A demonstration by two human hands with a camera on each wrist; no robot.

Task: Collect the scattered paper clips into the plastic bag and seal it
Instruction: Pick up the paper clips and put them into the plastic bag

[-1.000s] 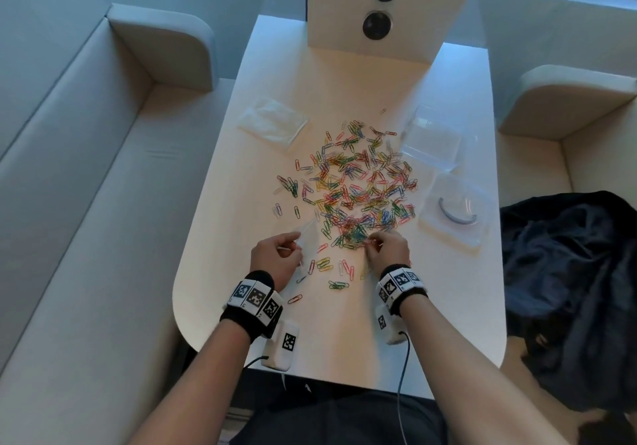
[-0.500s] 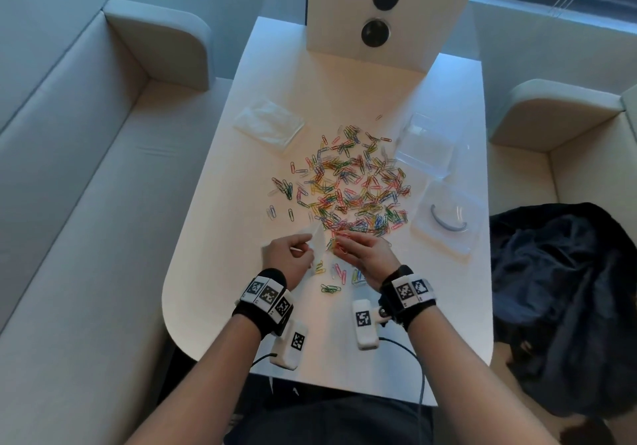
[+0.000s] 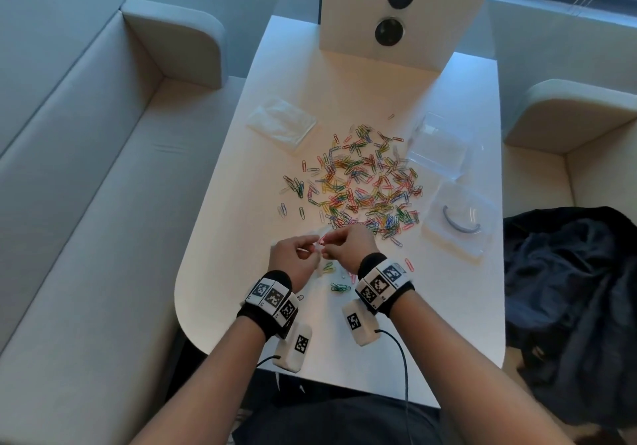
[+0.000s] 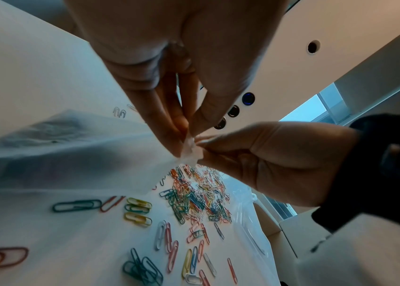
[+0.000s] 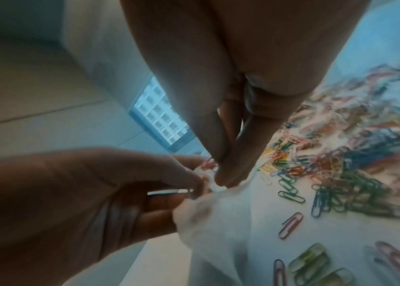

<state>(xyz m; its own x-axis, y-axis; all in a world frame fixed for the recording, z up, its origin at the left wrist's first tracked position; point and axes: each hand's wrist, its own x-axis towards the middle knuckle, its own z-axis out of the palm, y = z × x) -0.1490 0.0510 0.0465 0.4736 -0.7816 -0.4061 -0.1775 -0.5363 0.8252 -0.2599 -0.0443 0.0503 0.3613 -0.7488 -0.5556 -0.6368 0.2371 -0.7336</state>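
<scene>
White table (image 3: 458, 99); plastic bag (image 4: 71, 154) between both hands' fingers (image 4: 179, 123), above paper clips (image 3: 365, 182)

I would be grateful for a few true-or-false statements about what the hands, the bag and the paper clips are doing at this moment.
1. Both hands pinch the plastic bag at its edge. True: left hand and right hand meet there.
2. Most paper clips are already in the bag. False: the large pile lies on the table.
3. A dark garment lies to the person's right. True.
4. The right hand rests flat on the table. False: it is raised, its fingers pinching.
5. The clips are all one colour. False: they are mixed colours.
</scene>
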